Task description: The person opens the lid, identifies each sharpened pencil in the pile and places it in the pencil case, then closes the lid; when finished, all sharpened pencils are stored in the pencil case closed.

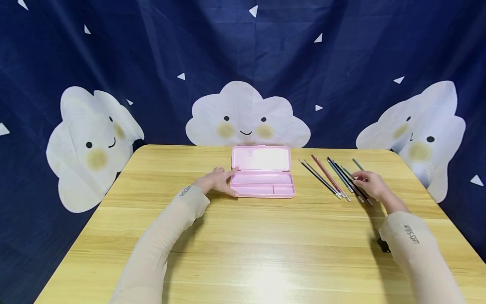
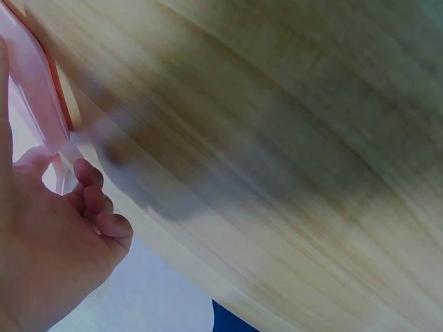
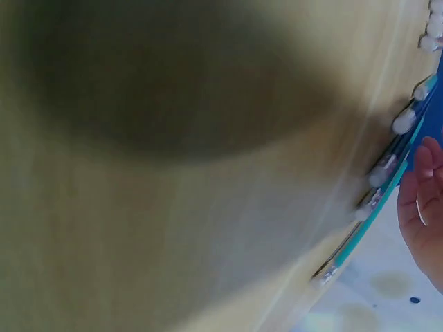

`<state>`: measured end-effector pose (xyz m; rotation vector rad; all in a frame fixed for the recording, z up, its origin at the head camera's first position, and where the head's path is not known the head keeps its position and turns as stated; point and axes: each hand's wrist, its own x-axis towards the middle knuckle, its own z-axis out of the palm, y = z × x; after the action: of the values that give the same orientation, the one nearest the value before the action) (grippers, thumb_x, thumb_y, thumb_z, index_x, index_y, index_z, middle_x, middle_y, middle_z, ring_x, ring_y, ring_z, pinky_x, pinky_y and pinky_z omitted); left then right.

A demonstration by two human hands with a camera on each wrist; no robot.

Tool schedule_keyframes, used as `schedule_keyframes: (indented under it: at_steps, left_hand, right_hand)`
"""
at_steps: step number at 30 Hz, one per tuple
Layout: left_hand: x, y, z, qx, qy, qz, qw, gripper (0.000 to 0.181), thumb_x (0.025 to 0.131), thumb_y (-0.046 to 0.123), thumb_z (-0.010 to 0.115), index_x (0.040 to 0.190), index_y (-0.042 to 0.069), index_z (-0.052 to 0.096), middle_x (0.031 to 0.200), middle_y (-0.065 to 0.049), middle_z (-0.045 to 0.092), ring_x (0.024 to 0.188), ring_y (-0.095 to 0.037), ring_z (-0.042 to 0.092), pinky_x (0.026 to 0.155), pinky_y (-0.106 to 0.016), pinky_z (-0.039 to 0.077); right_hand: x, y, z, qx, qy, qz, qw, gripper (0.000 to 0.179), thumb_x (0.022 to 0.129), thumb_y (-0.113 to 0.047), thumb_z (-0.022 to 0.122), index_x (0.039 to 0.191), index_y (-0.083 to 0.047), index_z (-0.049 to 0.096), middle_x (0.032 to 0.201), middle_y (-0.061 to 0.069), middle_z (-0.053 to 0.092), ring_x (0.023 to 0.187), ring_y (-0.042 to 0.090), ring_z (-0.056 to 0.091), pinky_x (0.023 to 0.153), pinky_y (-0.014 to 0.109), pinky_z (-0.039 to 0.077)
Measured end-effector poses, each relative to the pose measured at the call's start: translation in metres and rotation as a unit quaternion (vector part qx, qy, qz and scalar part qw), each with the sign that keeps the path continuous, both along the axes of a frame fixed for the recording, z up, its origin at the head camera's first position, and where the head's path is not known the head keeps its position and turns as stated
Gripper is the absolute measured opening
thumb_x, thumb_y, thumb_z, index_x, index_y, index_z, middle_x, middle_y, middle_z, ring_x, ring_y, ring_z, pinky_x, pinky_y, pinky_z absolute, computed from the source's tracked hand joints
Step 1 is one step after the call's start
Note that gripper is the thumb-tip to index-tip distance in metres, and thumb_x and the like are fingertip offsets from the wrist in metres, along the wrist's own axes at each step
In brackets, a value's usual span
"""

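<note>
A pink pencil case [image 1: 262, 196] lies with its lid [image 1: 262, 158] raised back, its compartments bare. My left hand [image 1: 218, 180] holds its left end, thumb at the near corner and forefinger by the hinge. In the left wrist view the other fingers [image 2: 97, 200] curl loosely beside the case. Right of the case, my right hand [image 1: 369, 185] reaches down over a group of pencils [image 1: 343, 177]. Its thumb and forefinger pinch at a green pencil [image 3: 367, 223]; the exact contact is partly hidden.
Several dark pencils and a reddish pencil [image 1: 326, 173] lie slanted between the case and my right hand. Another green pencil [image 1: 357, 164] sticks out beyond that hand. The wooden table [image 1: 265, 240] ends at a dark blue curtain [image 1: 243, 50] with white clouds.
</note>
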<state>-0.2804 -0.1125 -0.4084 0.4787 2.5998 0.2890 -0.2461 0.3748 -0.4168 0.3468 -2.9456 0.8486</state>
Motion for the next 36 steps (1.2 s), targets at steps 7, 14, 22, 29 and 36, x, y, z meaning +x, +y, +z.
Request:
schedule_keyframes:
  at_steps: [7,14,22,29,36]
  left_hand:
    - [0.0,-0.001,0.001,0.003,0.006,-0.007,1.0,0.104,0.068,0.063,0.066,0.147,0.03,0.008,0.145,-0.027,0.019,0.133,-0.036,0.017,0.103,-0.054,0.025]
    - [0.0,-0.001,0.0,0.005,0.002,-0.005,1.0,0.105,0.067,0.064,0.066,0.147,0.03,0.007,0.146,-0.027,0.016,0.134,-0.036,0.015,0.103,-0.056,0.024]
    - [-0.002,-0.001,-0.003,0.008,0.009,-0.015,0.9998,0.105,0.068,0.062,0.067,0.148,0.027,0.009,0.143,-0.029,0.021,0.132,-0.037,0.019,0.101,-0.055,0.027]
    - [-0.004,-0.001,-0.004,0.008,0.003,-0.01,0.9999,0.106,0.067,0.063,0.067,0.147,0.03,0.007,0.145,-0.028,0.018,0.134,-0.036,0.016,0.103,-0.054,0.025]
    - [-0.003,-0.002,-0.003,0.012,-0.001,-0.006,0.9999,0.106,0.067,0.064,0.067,0.147,0.03,0.007,0.145,-0.028,0.017,0.135,-0.037,0.014,0.103,-0.055,0.023]
  right_hand:
    - [0.001,0.01,-0.004,0.019,0.0,-0.007,0.9998,0.025,0.084,0.001,0.059,0.103,0.016,0.056,0.074,0.017,0.059,0.064,0.013,0.049,0.064,0.035,0.041]
    - [0.004,0.018,-0.007,0.033,-0.043,-0.014,0.9985,0.027,0.084,0.002,0.057,0.105,0.018,0.052,0.07,0.015,0.056,0.052,0.012,0.047,0.055,0.031,0.04]
    - [0.003,0.019,-0.011,0.052,-0.036,-0.005,0.998,0.023,0.082,0.003,0.058,0.1,0.016,0.055,0.07,0.015,0.056,0.065,0.02,0.051,0.062,0.035,0.041]
    - [0.004,0.017,-0.008,0.045,-0.043,-0.01,0.998,0.021,0.082,0.005,0.056,0.1,0.016,0.053,0.073,0.019,0.056,0.067,0.024,0.052,0.064,0.037,0.041]
    - [0.003,0.008,0.003,0.036,-0.028,0.006,0.9989,0.024,0.084,0.003,0.054,0.104,0.015,0.052,0.073,0.015,0.055,0.067,0.02,0.049,0.064,0.037,0.04]
